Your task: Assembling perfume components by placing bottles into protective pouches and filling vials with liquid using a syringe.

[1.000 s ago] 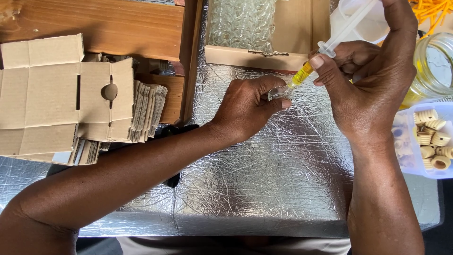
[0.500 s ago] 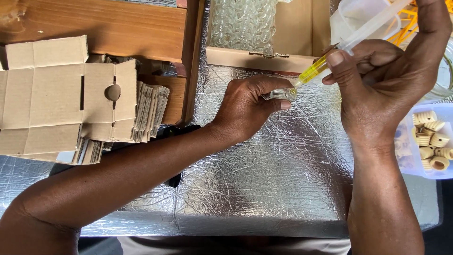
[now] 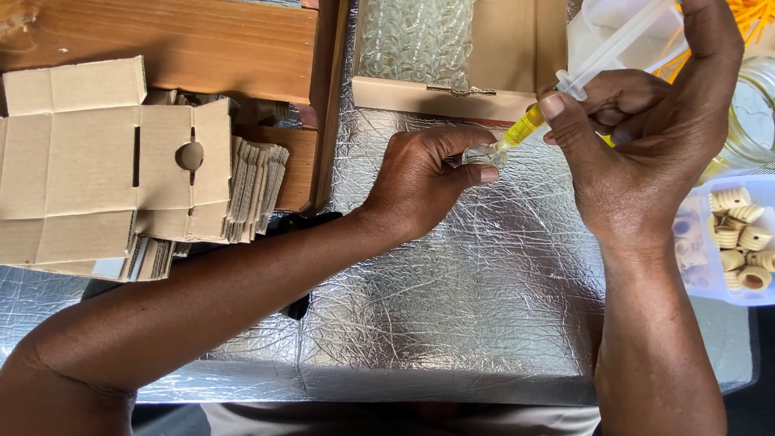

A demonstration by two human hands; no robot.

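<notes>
Hands meet above the silver foil mat (image 3: 452,323), toward its far edge. Your left hand (image 3: 424,182) comes in from the near left with the forearm laid diagonally across the mat; its fingers curl tight around a small clear glass vial (image 3: 484,155), thumb and fingertips pinching it so only the mouth end peeks out toward the right. Your right hand (image 3: 638,153) rises from the near right, wrist bent, thumb lifted high and the other fingers wrapped firmly around a syringe (image 3: 565,97).

The syringe's long axis runs on a slant — plunger end up and away to the right, tip down and to the left. Yellow liquid fills the lower barrel, and the tip sits at the vial's mouth; whether it is inside, you cannot tell.

Beyond the mat's far edge stands a wooden box (image 3: 452,73) holding more clear vials. Left of the mat lie flattened cardboard cartons (image 3: 97,169). At its right edge sits a tray of cream ribbed caps (image 3: 739,238), with a glass jar (image 3: 751,121) behind that.
</notes>
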